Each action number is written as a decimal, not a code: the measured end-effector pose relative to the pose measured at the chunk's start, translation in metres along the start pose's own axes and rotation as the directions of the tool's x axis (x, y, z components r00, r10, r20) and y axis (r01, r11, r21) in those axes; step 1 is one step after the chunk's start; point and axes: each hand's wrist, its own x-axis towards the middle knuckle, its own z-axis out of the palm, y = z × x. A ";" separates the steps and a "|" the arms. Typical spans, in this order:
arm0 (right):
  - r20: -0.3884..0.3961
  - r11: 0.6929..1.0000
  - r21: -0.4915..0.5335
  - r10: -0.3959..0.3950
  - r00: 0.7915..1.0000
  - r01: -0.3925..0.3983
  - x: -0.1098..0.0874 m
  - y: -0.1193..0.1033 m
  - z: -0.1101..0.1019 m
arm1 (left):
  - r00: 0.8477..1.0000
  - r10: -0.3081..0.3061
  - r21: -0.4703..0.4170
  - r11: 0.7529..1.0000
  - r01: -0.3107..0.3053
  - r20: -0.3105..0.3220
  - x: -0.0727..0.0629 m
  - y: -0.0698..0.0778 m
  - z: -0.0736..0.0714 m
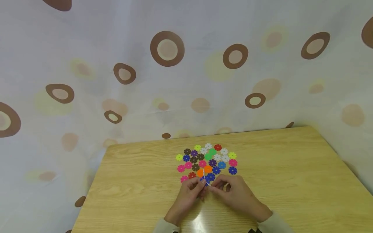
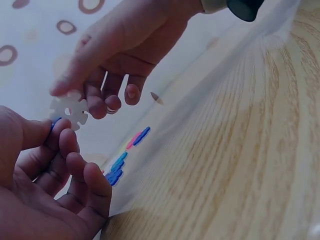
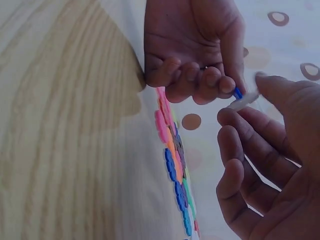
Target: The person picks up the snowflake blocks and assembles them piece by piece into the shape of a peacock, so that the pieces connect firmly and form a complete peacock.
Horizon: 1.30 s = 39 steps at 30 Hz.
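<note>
My left hand [image 1: 188,193] pinches a small blue notched disc [image 3: 238,93], mostly covered by the fingertips. Thumb and fingers of my right hand [image 1: 239,196] hold a white notched disc [image 2: 75,116] with a hole in its middle. The two discs meet at their edges between the hands, the white one set at an angle to the blue. From the head view a thin white strip [image 1: 203,172] stands up just beyond the left fingertips. Both hands are raised over the near side of the spread of discs.
Many flat flower-shaped discs lie spread on the wooden table [image 1: 131,194] beyond the hands, among them an orange disc [image 1: 208,169], a green disc [image 1: 212,151] and a pink disc [image 1: 232,162]. A patterned cloth [image 1: 186,81] hangs behind the table and along its sides.
</note>
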 end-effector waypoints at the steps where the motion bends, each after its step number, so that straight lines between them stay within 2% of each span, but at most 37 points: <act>1: -0.005 1.000 0.007 0.013 1.000 -0.013 0.000 0.000 -0.002 | 1.000 -0.003 0.009 1.000 0.002 0.007 0.000 0.001 0.001; 5: -0.008 0.998 0.038 0.053 0.999 -0.052 0.001 0.002 -0.008 | 0.999 -0.001 0.058 0.998 -0.001 0.038 -0.001 0.004 0.004; 10: 0.016 0.994 0.070 0.083 0.996 -0.084 0.002 0.002 -0.010 | 0.993 0.049 0.130 0.989 -0.063 0.108 -0.001 0.005 0.007; 13: 0.023 0.991 0.089 0.096 0.995 -0.098 0.003 0.002 -0.010 | 0.991 0.064 0.148 0.986 -0.082 0.120 -0.001 0.005 0.009; 16: 0.021 0.988 0.103 0.115 0.993 -0.116 0.002 0.003 -0.009 | 0.994 0.058 0.187 0.980 -0.073 0.089 -0.002 0.008 0.006; 19: 0.013 0.985 0.112 0.127 0.992 -0.128 0.002 0.003 -0.010 | 0.997 0.072 0.265 0.961 -0.074 0.017 -0.004 0.014 -0.005; 21: 0.008 0.983 0.120 0.137 0.991 -0.137 0.001 0.001 -0.012 | 0.992 0.105 0.356 0.932 -0.072 -0.073 -0.005 0.017 -0.016; 22: 0.006 0.983 0.122 0.139 0.990 -0.139 0.001 0.000 -0.013 | 0.984 0.131 0.411 0.909 -0.072 -0.118 -0.005 0.018 -0.022; 25: 0.002 0.980 0.130 0.149 0.989 -0.148 0.000 0.000 -0.014 | 0.952 0.191 0.575 0.818 -0.021 -0.237 -0.007 0.019 -0.038; 27: 0.002 0.980 0.132 0.152 0.988 -0.151 0.000 0.000 -0.014 | 0.940 0.199 0.646 0.763 0.029 -0.278 -0.009 0.018 -0.045; 30: 0.004 0.979 0.140 0.150 0.989 -0.150 0.000 0.001 -0.013 | 0.937 0.192 0.706 0.705 0.075 -0.291 -0.010 0.014 -0.049; 32: 0.010 0.978 0.150 0.147 0.989 -0.147 0.000 0.002 -0.012 | 0.934 0.204 0.730 0.678 0.082 -0.294 -0.010 0.011 -0.049; 35: 0.022 0.977 0.168 0.128 0.991 -0.130 0.000 0.003 -0.011 | 0.920 0.246 0.762 0.642 0.081 -0.305 -0.008 0.008 -0.046; 37: 0.030 0.976 0.179 0.122 0.992 -0.125 0.000 0.002 -0.010 | 0.912 0.260 0.766 0.637 0.085 -0.317 -0.008 0.007 -0.045; 39: 0.039 0.975 0.185 0.119 0.992 -0.124 0.000 0.001 -0.009 | 0.909 0.256 0.760 0.643 0.093 -0.328 -0.009 0.007 -0.045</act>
